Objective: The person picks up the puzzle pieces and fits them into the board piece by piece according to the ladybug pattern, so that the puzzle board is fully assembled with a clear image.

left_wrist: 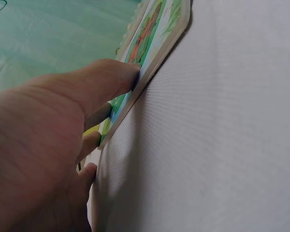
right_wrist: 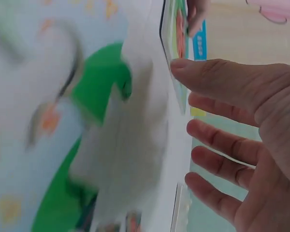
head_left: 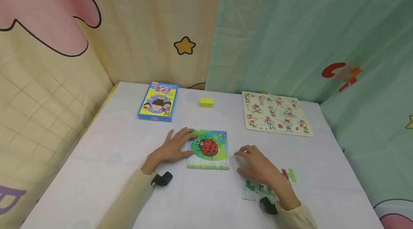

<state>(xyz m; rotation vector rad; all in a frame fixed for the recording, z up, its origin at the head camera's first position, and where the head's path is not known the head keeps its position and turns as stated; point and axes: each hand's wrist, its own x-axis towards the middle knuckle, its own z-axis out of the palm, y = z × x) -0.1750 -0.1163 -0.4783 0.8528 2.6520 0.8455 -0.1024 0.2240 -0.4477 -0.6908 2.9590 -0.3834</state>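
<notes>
Left hand (head_left: 174, 147) at a ladybug puzzle (head_left: 208, 148), right hand (head_left: 258, 164) just beside it
The left fingers are spread, touching the left edge of the puzzle, which lies flat on the white table (head_left: 200, 200); past its right edge, the right fingers are loosely bent and slightly apart, with loose puzzle pieces (head_left: 248, 194) lying beneath and beside the right wrist

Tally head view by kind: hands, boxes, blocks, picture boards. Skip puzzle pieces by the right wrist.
Hands: 2, left hand, right hand
Boxes: 1, blue-yellow box
Blocks: 1, yellow block
Picture boards: 2, ladybug puzzle, figure board
Total: 6
</notes>
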